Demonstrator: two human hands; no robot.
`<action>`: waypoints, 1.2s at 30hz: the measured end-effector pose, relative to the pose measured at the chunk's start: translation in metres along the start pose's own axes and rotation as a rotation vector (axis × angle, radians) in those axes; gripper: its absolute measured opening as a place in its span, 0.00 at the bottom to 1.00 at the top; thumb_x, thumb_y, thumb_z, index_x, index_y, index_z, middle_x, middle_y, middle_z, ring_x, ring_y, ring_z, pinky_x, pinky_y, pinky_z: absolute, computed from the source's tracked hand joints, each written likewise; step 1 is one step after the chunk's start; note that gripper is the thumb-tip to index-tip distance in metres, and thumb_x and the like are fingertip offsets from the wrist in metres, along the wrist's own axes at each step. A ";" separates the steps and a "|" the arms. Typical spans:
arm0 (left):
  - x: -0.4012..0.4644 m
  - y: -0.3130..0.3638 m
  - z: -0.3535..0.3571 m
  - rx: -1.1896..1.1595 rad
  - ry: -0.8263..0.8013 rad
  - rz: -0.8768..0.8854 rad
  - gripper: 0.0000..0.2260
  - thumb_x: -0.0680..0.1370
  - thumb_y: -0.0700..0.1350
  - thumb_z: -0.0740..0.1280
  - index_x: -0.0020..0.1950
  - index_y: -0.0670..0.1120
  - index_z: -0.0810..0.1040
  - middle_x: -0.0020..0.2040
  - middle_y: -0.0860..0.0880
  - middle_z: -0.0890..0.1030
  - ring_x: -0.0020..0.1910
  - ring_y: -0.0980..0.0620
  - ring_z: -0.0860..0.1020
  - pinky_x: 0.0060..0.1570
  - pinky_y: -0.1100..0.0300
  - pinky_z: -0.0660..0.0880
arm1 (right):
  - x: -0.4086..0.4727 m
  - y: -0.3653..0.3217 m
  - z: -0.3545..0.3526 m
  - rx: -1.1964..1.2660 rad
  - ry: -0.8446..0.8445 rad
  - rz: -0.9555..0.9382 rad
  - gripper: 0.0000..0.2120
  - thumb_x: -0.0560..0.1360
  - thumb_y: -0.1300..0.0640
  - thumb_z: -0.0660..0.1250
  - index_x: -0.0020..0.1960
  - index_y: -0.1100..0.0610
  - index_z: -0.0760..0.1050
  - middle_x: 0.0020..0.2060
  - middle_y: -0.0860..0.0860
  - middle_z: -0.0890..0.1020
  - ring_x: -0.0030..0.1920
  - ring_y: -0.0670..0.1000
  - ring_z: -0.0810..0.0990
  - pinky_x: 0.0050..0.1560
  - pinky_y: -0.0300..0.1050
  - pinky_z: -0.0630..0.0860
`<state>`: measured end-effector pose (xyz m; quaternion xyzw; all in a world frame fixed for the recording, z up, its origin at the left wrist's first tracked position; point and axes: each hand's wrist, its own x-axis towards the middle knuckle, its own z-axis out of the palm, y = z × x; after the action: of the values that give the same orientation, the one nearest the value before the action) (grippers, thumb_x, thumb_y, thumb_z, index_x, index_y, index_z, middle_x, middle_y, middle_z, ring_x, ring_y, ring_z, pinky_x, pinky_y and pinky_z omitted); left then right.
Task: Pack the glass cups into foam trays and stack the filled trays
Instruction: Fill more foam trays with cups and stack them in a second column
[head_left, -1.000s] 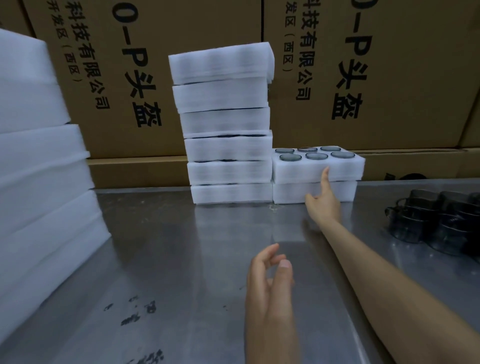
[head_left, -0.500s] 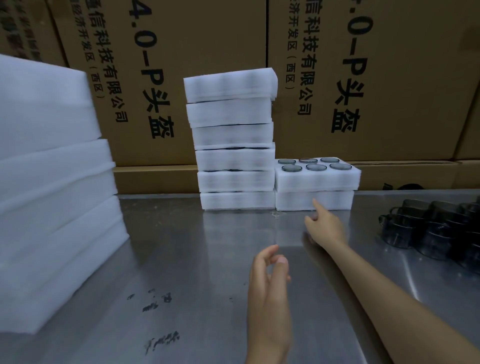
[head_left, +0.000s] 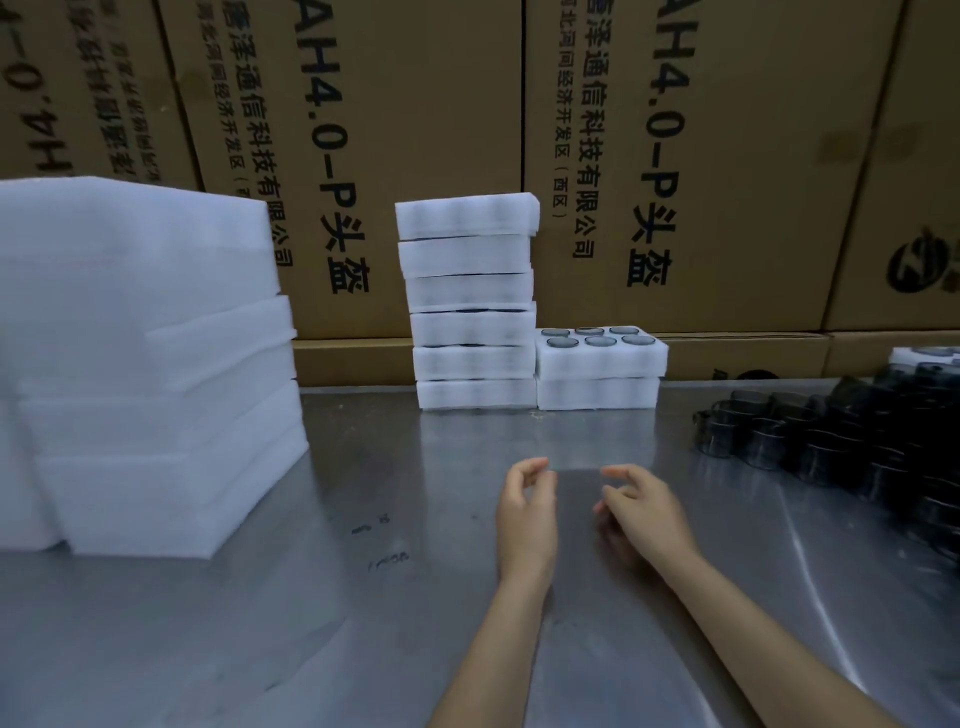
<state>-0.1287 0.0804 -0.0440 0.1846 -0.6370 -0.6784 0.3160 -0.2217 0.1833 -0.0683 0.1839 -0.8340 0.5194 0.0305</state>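
Left hand (head_left: 525, 512) and right hand (head_left: 643, 512) hover empty, fingers loosely curled, above the steel table (head_left: 260, 623). Filled foam tray (head_left: 600, 356) lies beyond; glass cups (head_left: 831, 447) right.

The table (head_left: 208, 649) is shiny grey metal, smooth with dark scuffs. White foam trays (head_left: 470, 296) in the middle look soft and matt. Dark glass cups (head_left: 852, 441) at right shine. Brown cardboard boxes (head_left: 426, 130) behind look dull.
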 end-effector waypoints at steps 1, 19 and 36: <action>-0.008 0.001 -0.003 0.007 -0.033 0.015 0.07 0.78 0.39 0.63 0.47 0.50 0.77 0.43 0.54 0.78 0.42 0.52 0.76 0.47 0.62 0.71 | -0.011 -0.002 -0.003 0.001 -0.005 -0.008 0.10 0.75 0.59 0.63 0.54 0.48 0.75 0.30 0.43 0.83 0.39 0.47 0.82 0.49 0.50 0.78; 0.055 0.226 -0.170 1.743 0.280 1.015 0.24 0.73 0.46 0.65 0.68 0.43 0.66 0.70 0.43 0.65 0.67 0.42 0.65 0.66 0.46 0.62 | -0.108 -0.036 -0.024 -0.145 -0.188 -0.137 0.10 0.74 0.62 0.67 0.40 0.49 0.79 0.30 0.46 0.83 0.38 0.46 0.81 0.47 0.46 0.75; 0.075 0.283 -0.263 1.650 0.540 0.400 0.26 0.73 0.50 0.71 0.64 0.37 0.67 0.62 0.38 0.67 0.51 0.36 0.75 0.39 0.47 0.71 | -0.110 -0.040 -0.025 -0.173 -0.174 -0.131 0.09 0.74 0.60 0.66 0.41 0.47 0.79 0.30 0.44 0.82 0.39 0.44 0.80 0.46 0.41 0.74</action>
<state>0.0429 -0.1631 0.2138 0.3923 -0.8468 0.1309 0.3344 -0.1091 0.2204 -0.0492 0.2791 -0.8613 0.4245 0.0077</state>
